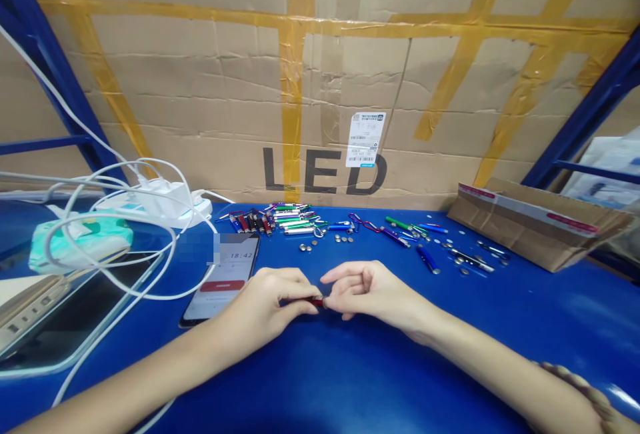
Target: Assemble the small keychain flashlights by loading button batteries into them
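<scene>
We see only part of the red tube [317,301]; the left hand [276,297] probably hides the rest.

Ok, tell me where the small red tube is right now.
In the head view, right of the phone and below centre: the left hand holds the red tube, its end at the right hand.

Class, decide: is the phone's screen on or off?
On: the phone by the left hand shows digits and a red bar.
</scene>
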Available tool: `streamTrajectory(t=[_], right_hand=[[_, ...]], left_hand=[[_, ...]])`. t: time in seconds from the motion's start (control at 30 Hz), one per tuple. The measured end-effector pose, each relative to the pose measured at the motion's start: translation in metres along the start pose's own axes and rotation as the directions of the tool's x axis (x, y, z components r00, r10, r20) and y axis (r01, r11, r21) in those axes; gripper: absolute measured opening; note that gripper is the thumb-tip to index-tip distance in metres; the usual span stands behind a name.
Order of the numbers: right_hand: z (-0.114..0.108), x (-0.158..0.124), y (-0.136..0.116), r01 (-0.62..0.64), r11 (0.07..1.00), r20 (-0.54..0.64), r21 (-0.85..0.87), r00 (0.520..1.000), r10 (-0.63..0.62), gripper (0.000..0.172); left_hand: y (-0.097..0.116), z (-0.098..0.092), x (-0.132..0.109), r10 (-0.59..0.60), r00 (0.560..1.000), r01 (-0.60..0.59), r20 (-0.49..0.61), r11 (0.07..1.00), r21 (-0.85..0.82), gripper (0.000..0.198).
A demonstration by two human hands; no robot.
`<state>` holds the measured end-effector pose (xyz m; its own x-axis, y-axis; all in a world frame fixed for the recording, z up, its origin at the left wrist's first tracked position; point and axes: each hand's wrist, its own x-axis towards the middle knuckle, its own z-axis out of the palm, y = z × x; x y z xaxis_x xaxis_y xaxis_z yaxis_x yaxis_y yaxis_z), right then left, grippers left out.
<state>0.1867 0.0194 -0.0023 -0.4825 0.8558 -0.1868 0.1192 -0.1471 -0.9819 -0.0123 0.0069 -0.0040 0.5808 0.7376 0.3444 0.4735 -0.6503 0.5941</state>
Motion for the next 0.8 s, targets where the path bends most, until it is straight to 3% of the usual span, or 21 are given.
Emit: streamTrajectory(t=[0.27,0.43,0.53,0.6,0.67,0.8], right_hand=[[0.010,-0.002,0.005,0.078,0.945,-0.041,-0.317,0.995,-0.096,0.022],[-0.005,0.002,-0.001,0.214,0.871,0.016,-0.443,0.973,-0.231,0.029],[-0.034,0.013,0.000,0.314,0.666,-0.051,-0.677,0.883,-0.467,0.029],[-0.055,0.022,0.005,0.265,0.401,-0.029,-0.877,0.803,-0.596,0.032],[-0.069,0.031,0.013,0.162,0.242,0.002,-0.957,0.834,-0.551,0.036],[-0.076,0.043,0.023,0.089,0.196,-0.018,-0.977,0.872,-0.488,0.034]], left_hand=[[-0.001,0.001,-0.003,0.003,0.998,-0.010,0.061,0.994,0.106,0.022],[-0.001,0.002,0.001,-0.087,0.996,0.087,-0.016,0.996,-0.013,0.016],[0.001,0.001,0.005,-0.259,0.962,0.245,-0.092,0.959,-0.140,0.014],[0.002,0.001,0.008,-0.384,0.919,0.354,-0.093,0.905,-0.238,0.015],[0.003,0.001,0.009,-0.480,0.877,0.440,-0.035,0.829,-0.346,0.019],[0.009,0.002,0.006,-0.543,0.832,0.523,0.111,0.702,-0.483,0.024]])
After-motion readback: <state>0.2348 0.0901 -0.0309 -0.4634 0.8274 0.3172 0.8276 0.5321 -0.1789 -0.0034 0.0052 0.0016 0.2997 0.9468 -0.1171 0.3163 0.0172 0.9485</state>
